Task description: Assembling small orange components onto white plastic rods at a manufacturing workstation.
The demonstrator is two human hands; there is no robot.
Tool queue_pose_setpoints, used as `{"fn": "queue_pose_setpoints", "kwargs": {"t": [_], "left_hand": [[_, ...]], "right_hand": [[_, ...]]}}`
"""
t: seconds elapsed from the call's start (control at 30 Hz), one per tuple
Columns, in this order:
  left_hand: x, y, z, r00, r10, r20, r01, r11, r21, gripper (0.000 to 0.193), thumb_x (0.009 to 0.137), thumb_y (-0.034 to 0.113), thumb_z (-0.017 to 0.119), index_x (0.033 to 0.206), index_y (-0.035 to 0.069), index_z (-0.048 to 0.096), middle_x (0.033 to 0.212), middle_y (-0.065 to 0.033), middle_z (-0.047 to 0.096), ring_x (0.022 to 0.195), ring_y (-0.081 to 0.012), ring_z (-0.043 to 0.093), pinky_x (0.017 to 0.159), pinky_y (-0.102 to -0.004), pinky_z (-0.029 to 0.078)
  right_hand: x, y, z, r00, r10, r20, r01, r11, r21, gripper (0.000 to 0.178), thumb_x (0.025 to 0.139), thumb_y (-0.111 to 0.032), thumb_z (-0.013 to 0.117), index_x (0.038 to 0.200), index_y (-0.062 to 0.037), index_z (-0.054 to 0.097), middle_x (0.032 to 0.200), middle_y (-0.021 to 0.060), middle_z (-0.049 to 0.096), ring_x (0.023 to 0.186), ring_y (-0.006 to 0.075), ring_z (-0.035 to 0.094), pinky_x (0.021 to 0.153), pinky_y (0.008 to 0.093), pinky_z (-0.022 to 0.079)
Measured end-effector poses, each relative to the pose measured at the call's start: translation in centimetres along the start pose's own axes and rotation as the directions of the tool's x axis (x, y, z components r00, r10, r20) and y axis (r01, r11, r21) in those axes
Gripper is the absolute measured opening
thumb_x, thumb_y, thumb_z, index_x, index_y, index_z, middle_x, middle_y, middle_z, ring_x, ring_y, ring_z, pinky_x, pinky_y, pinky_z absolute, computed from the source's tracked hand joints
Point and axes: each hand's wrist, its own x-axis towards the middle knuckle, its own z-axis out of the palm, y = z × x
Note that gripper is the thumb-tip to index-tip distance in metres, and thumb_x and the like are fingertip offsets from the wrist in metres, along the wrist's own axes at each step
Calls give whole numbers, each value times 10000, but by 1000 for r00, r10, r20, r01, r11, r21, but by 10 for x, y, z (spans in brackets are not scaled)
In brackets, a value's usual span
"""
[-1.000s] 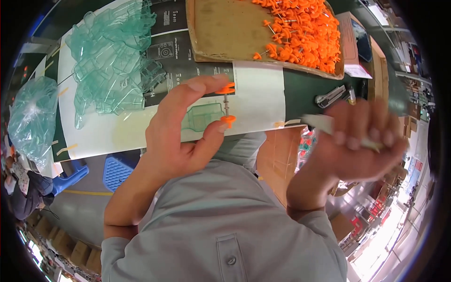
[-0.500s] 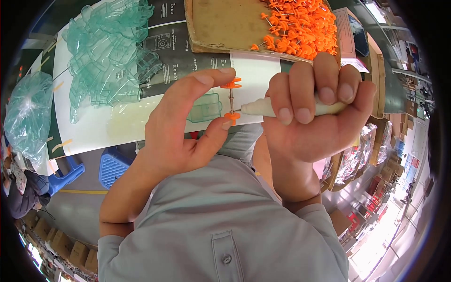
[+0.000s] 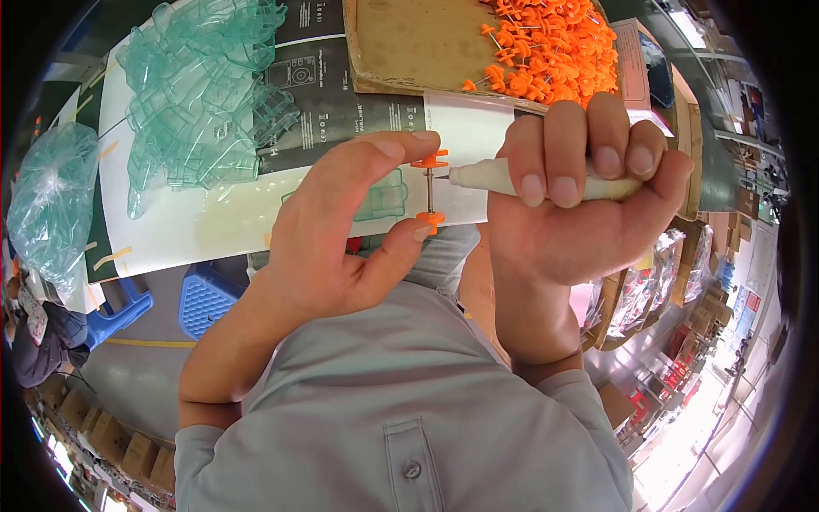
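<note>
My left hand pinches an axle with orange wheels by its two ends, forefinger above and thumb below. A thin metal rod stands upright between the orange end pieces. In my right fist lies a white squeeze bottle with a narrow nozzle, pointing left. Its fine tip is at the rod, just under the upper orange piece; whether it touches I cannot tell. Behind my left fingers, a clear green plastic shell rests on the white sheet, partly hidden.
Clear green shells are heaped at the table's far left. A shallow cardboard tray at the back holds a pile of orange-wheeled axles. A bag of green parts hangs at the left edge, near blue stools.
The nozzle tip has shifted along the rod from the lower orange piece up to the upper one. Both hands have moved slightly to the right.
</note>
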Motion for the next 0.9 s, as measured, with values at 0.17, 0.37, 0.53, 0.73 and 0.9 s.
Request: {"fn": "queue_pose_setpoints", "kwargs": {"t": [0.17, 0.37, 0.53, 0.73, 0.9], "left_hand": [[-10, -3, 4, 996, -84, -22, 84, 996, -5, 671, 836, -32, 694, 1425, -13, 375, 1285, -253, 620, 1162, -333, 635, 1000, -417, 482], [-27, -16, 9, 991, -123, -43, 129, 972, 199, 599, 770, -31, 733, 1316, -11, 488, 1211, -190, 673, 1046, -342, 680, 938, -446, 532], [-44, -23, 16, 988, -154, 24, 140, 945, 295, 542, 771, -10, 725, 1274, 3, 520, 1212, -124, 680, 1082, -317, 666, 996, -503, 485], [-50, -23, 15, 972, -195, 134, 128, 909, 396, 597, 802, -12, 731, 1333, 13, 460, 1212, -119, 681, 1157, -331, 652, 1070, -523, 426], [-53, -31, 22, 987, -153, 46, 123, 909, 398, 498, 793, 29, 724, 1255, 10, 541, 1213, -61, 679, 1124, -287, 649, 1018, -480, 452]], "right_hand": [[-3, 0, -4, 1000, 12, 6, -12, 1000, 8, 418, 1069, -438, 375, 823, -158, 565, 765, -18, 505, 555, 130, 460, 468, 316, 433], [-21, 10, -21, 988, 91, -123, -96, 995, -38, 418, 1085, -466, 314, 844, -159, 464, 745, 2, 437, 483, 135, 410, 429, 326, 400], [-34, 16, -30, 972, 150, -180, -169, 981, -98, 423, 1092, -435, 339, 809, -155, 481, 757, -20, 441, 499, 124, 415, 448, 317, 408], [-42, 20, -33, 964, 172, -205, -200, 972, -127, 424, 1093, -443, 343, 815, -154, 483, 765, -8, 437, 501, 126, 417, 448, 319, 410], [-43, 20, -33, 958, 194, -212, -225, 966, -131, 429, 1092, -452, 345, 814, -152, 476, 766, -2, 431, 496, 128, 411, 450, 320, 410]]}}
